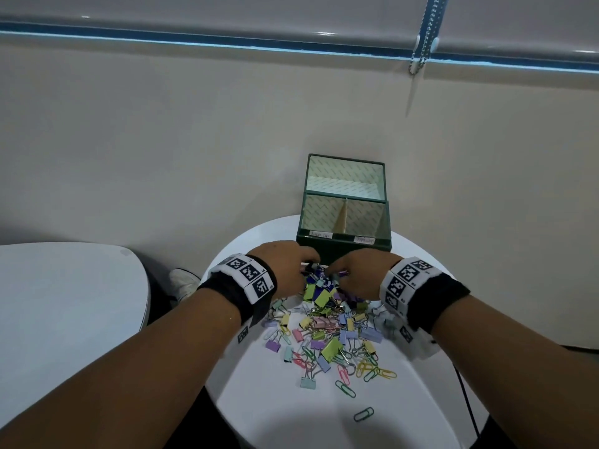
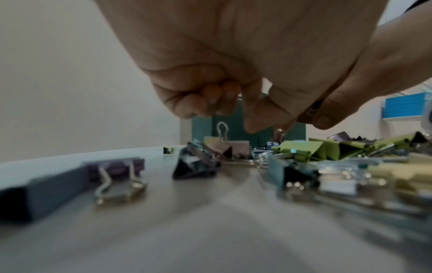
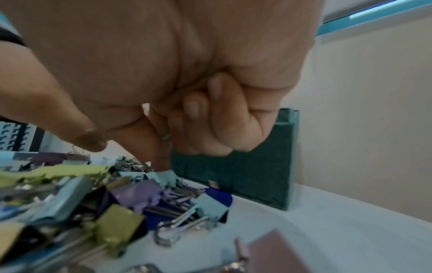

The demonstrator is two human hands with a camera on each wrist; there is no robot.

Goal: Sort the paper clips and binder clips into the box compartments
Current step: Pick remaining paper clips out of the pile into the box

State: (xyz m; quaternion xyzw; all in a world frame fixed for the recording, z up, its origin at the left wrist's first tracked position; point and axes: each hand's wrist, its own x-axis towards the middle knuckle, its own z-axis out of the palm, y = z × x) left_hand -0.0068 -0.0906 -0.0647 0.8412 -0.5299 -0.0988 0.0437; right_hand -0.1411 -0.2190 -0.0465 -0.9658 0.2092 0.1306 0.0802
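Both hands low over far edge of clip pile (image 1: 327, 322), just near side of green box (image 1: 343, 218). Left hand (image 1: 285, 270): fingers curled into palm, a bit of wire showing among them; whether gripped, cannot tell. Right hand (image 1: 359, 273): outer fingers curled, thumb and forefinger apart, reaching into pile. Both compartments bare. Pile mid white tabletop (image 1: 324, 426); one green paper clip (image 1: 363, 414) lies apart, near side.

I see a round white table (image 1: 324, 426), a second white table (image 1: 64, 303) left of it, and a bead cord (image 1: 424, 34) hanging on the beige wall (image 1: 194, 124).
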